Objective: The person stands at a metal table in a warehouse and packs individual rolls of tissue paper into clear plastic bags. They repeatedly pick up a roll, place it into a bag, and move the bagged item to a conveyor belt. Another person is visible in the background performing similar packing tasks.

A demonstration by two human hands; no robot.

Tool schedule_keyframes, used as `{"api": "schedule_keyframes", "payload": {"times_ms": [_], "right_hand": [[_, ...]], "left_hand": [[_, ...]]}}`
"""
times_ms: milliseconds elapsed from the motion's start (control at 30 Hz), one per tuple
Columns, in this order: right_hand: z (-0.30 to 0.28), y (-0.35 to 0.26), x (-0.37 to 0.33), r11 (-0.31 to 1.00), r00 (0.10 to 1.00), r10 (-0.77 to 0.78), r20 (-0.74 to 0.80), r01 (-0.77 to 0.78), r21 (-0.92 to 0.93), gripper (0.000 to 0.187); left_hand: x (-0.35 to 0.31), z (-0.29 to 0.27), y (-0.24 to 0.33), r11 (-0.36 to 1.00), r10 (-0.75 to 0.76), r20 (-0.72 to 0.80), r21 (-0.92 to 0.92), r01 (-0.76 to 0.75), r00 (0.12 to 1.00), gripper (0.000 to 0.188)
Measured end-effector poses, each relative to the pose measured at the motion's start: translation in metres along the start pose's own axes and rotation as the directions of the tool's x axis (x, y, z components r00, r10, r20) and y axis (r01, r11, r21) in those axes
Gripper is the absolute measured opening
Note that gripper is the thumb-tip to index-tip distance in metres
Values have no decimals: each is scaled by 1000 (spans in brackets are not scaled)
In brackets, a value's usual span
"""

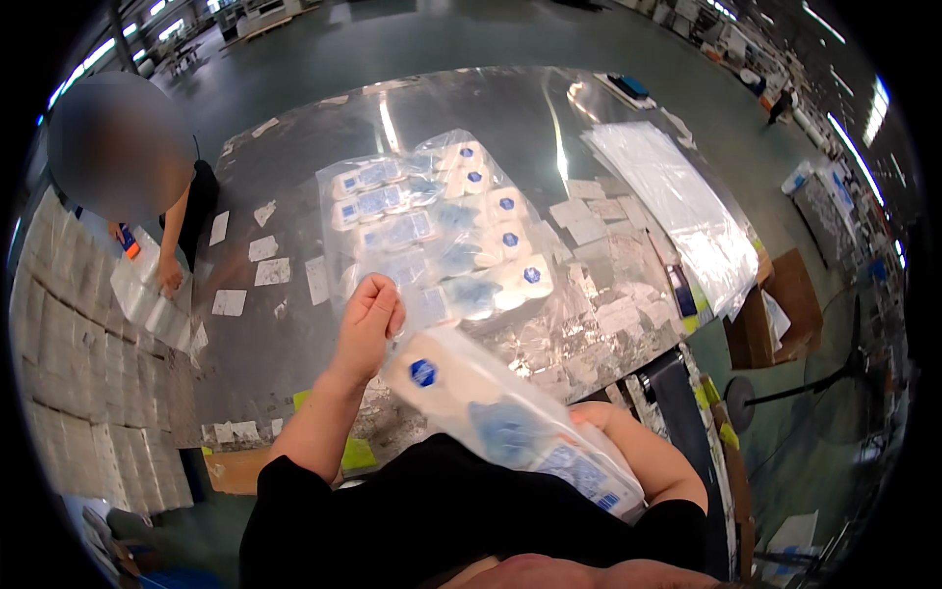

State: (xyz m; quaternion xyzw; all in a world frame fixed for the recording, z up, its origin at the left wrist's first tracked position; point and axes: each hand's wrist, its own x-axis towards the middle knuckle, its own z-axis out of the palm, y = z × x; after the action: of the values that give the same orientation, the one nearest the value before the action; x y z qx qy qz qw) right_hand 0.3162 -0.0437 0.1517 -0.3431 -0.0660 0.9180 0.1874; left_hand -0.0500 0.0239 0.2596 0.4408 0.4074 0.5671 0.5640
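Note:
My left hand [373, 314] is closed, its fingers pinching the near edge of a large clear plastic bag [329, 216] on the metal table. Inside the bag lie several long packs [461, 226] in two columns, off-white with blue print and blue hexagons. A similar long plastic-wrapped pack [500, 393] slants in front of my body, its upper left end close below my left hand. My right hand [597, 417] grips this pack by its right side; part of its fingers is hidden behind the wrap.
A stack of flat clear bags [677, 211] lies on the right of the metal table [294, 128], beside many paper scraps [613, 226]. At left, a co-worker's hand [171, 277] touches wrapped packs near a high stack [88, 363]. A cardboard box [790, 309] and fan [741, 401] stand right.

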Motion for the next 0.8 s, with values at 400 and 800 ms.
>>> {"api": "schedule_keyframes", "payload": {"times_ms": [400,800], "right_hand": [[53,-63,127,931,938,-345,-28,338,-134,46],[119,-154,272,440,850,-509,136,392,-808,45]], "left_hand": [[-48,-35,20,997,66,506,-8,-73,860,10],[-35,0,-24,903,-84,952,-52,427,293,22]]}}
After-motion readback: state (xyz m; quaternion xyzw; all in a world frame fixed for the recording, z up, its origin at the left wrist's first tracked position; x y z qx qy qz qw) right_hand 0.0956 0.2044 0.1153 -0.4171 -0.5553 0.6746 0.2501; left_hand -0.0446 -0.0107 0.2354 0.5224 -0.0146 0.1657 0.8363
